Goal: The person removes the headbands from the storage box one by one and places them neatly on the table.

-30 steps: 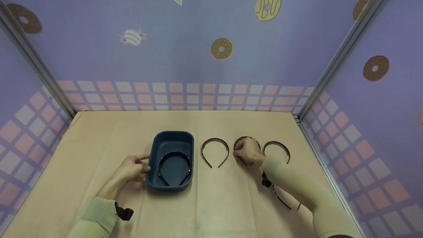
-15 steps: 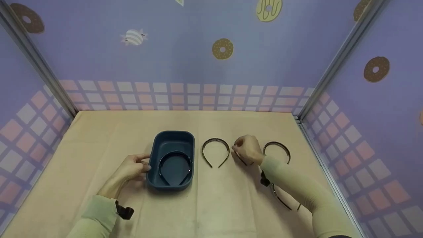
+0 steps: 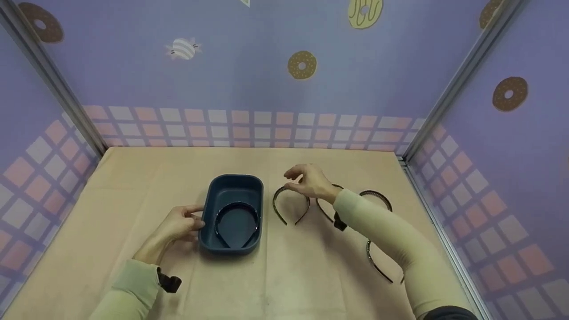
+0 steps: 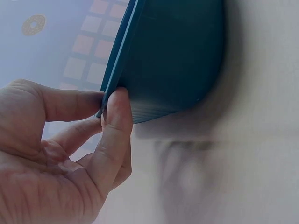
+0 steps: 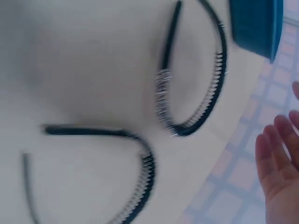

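A dark blue rectangular box stands on the table, with a dark toothed headband lying inside it. My left hand pinches the box's left rim between thumb and fingers, as the left wrist view of the box wall confirms. Over the top of another headband, just right of the box, hovers my right hand. Its fingers are extended and slightly apart, holding nothing. In the right wrist view that hand is partly cut off, apart from the headband on the table.
A headband lies partly behind the right wrist. Farther right is one more headband, and another nearer the front is partly covered by the right sleeve. Patterned walls enclose the table's back and sides.
My right hand has lifted off the middle headband and moved left, over the headband nearest the box, its fingers spreading. The left hand and box stay in place.
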Demonstrator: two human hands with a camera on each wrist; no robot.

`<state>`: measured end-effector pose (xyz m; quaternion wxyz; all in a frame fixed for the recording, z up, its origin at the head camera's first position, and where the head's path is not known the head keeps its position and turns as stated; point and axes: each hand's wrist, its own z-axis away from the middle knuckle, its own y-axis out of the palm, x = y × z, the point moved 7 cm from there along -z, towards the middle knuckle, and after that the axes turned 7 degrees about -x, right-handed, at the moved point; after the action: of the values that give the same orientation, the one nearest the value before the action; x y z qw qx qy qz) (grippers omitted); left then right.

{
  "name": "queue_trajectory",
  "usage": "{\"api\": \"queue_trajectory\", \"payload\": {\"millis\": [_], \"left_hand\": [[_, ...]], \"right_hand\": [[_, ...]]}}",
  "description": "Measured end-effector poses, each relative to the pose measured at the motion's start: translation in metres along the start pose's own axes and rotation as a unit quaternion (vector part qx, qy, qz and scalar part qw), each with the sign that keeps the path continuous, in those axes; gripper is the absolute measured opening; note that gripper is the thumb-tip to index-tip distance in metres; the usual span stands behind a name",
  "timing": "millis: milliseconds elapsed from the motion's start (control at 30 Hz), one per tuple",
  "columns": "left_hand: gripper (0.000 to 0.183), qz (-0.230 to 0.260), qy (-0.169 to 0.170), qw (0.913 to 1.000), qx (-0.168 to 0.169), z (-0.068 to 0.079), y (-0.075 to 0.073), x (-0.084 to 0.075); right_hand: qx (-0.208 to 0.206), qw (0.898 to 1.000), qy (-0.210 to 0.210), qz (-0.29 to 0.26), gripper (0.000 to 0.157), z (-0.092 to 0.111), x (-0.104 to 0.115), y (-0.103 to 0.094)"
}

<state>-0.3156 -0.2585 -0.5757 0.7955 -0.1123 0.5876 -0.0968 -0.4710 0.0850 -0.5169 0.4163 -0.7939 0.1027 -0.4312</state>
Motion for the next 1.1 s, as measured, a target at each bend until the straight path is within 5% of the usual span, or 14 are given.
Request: {"api": "queue_trajectory", "payload": {"millis": [233, 467, 767, 1100], "left_hand": [[0.063, 0.01, -0.002, 0.9999, 0.003, 0.002, 0.0, -0.003], [0.063, 0.014, -0.01, 0.9998, 0.003, 0.003, -0.001, -0.004], [0.062, 0.012, -0.008, 0.9999, 0.005, 0.004, -0.003, 0.001], [0.06, 0.007, -0.006, 0.9999, 0.005, 0.005, -0.001, -0.003]], "right_hand": [[0.076, 0.993, -0.083, -0.03, 0.03, -0.025, 0.042, 0.037], [0.102, 0.983, -0.151, -0.004, 0.031, -0.042, 0.079, 0.083], [0.127, 0.98, -0.156, 0.003, 0.026, -0.058, 0.112, 0.127], [0.17, 0.977, -0.129, -0.009, 0.028, -0.064, 0.123, 0.161]]}}
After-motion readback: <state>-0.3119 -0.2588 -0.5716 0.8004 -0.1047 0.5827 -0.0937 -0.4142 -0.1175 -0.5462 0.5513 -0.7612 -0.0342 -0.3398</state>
